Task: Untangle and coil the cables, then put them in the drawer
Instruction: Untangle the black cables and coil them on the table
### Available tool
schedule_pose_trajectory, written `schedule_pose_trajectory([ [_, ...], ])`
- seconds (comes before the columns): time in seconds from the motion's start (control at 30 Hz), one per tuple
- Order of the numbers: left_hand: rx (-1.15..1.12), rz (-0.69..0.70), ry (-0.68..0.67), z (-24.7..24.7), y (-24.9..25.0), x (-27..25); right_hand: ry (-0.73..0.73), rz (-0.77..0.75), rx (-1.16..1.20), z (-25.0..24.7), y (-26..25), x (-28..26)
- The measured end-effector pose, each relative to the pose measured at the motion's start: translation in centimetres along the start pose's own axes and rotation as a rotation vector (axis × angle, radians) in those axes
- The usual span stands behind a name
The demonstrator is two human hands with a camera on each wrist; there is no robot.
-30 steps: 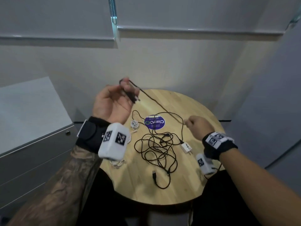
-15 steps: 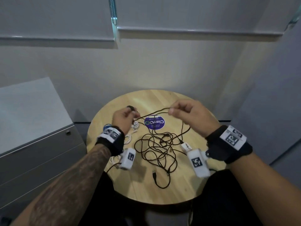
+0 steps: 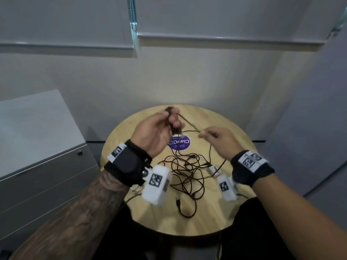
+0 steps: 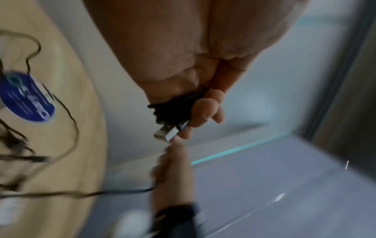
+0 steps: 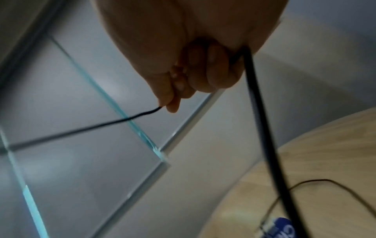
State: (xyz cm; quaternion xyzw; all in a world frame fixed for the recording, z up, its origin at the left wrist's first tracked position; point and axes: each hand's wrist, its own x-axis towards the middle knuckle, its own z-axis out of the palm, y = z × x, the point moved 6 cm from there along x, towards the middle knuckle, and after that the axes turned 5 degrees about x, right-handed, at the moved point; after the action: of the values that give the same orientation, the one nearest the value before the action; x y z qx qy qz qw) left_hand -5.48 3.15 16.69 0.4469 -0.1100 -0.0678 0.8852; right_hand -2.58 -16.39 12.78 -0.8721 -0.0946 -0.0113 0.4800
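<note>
Several loops of thin black cable [image 4: 173, 109] are gripped by the left hand [image 3: 155, 132]; its strand is pinched by the right hand [image 3: 219, 141] above the round wooden table [image 3: 131, 128].

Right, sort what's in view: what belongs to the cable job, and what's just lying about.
Job:
- black cable, held by left hand and right hand
- tangled cables on the table
- drawer cabinet

Lying about:
- purple sticker
- window blinds

"Clayco", upside down, on blue sticker [image 3: 179, 143]
</note>
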Motion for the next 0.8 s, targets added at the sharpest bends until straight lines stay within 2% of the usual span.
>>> schedule_pose_trajectory([
  [0.07, -0.029, 0.108, 0.125, -2.1, 0.8, 1.3, -0.164, -0.060, -0.051, 3.0, -0.9, -1.8],
  [0.13, 0.094, 0.188, 0.255, -3.9, 0.2, 2.0, -0.243, -0.174, -0.107, 4.7, -2.5, -3.1],
  [0.23, 0.556, 0.274, 0.384, -6.1, -1.4, 1.8, -0.288, -0.285, -0.138, 4.8, -5.0, -3.9],
  [0.3, 0.820, 0.220, 0.279, -5.8, -3.1, 1.2, -0.217, -0.296, -0.129, 3.3, -6.0, -3.7],
  [0.37, 0.948, 0.080, 0.098, -4.3, -4.8, 0.2, -0.129, -0.282, -0.108, 1.5, -6.1, -2.8],
  [0.47, 0.798, -0.139, -0.096, -1.5, -6.2, -1.1, -0.034, -0.253, -0.038, -0.2, -4.9, -1.2],
  [0.57, 0.383, -0.277, -0.179, 0.3, -5.3, -1.6, -0.059, -0.199, 0.103, 0.6, -3.7, -1.2],
  [0.67, -0.029, -0.218, -0.108, 0.0, -3.3, -1.0, -0.154, -0.157, 0.082, 3.4, -2.8, -2.0],
  [0.73, -0.143, -0.105, 0.003, -1.4, -2.2, 0.0, -0.229, -0.153, 0.025, 5.5, -2.1, -2.6],
  [0.8, -0.136, -0.010, 0.161, -3.7, -1.5, 0.8, -0.288, -0.175, -0.042, 7.1, -1.4, -3.3],
])
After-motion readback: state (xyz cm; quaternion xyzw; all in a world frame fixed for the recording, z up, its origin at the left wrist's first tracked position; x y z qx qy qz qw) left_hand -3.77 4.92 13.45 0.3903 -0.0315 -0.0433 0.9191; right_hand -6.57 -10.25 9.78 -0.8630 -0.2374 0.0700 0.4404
